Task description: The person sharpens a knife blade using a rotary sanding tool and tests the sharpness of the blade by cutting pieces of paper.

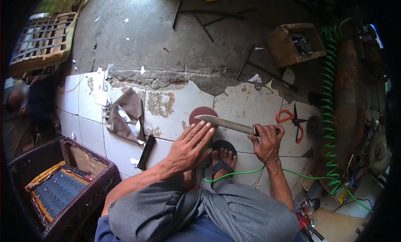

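Note:
My right hand point(267, 143) is closed around the dark handle of a long knife point(229, 124), whose blade points left. My left hand point(190, 143) is stretched out flat, with its fingertips at the blade near the tip; whether they press on it I cannot tell. Under the blade's tip end shows a round reddish-brown disc point(203, 112), partly covered by the blade and my left fingers. To the right of my right hand, a pair of scissors point(294, 121) with red handles lies open on the white tiles.
A brown cloth point(127, 114) and a black bar-shaped object point(146, 152) lie at left. A dark seat frame point(90, 162) stands at lower left. A green coiled hose point(329, 104) hangs at right, its line point(238, 174) crossing near my feet. A wooden box point(298, 43) holds metal pieces. Another person sits far left.

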### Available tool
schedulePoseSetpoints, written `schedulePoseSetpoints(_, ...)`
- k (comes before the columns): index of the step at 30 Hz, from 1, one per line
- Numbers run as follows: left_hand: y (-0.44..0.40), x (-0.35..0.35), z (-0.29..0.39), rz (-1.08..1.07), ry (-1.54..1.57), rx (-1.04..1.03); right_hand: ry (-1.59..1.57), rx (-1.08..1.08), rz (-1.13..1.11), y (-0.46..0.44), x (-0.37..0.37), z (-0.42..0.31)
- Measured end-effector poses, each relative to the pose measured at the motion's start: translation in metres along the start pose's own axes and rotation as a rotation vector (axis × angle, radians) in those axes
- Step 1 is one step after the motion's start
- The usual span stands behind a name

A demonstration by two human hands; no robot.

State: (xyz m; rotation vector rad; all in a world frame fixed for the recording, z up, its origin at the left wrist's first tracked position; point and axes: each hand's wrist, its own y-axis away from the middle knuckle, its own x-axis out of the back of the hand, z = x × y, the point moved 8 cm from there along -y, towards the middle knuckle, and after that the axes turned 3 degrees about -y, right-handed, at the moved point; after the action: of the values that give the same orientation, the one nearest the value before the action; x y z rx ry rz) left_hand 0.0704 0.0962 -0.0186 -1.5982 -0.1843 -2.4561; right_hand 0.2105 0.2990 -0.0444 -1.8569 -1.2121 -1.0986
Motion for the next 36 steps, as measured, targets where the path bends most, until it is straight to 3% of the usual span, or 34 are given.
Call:
schedulePoseSetpoints(4, 0.002, -0.011, -0.003, -0.006, 0.03, 0.094, 0.002, 0.012, -0.018, -0.002, -0.001, -0.001)
schedulePoseSetpoints(12, 0.007, -0.025, -0.005, -0.051, -0.111, 0.098, 0.009, 0.027, -0.023, -0.003, -0.007, -0.001)
schedulePoseSetpoints(36, 0.005, -0.034, -0.004, -0.079, -0.126, 0.092, 0.002, 0.015, -0.014, 0.0, -0.009, 0.003)
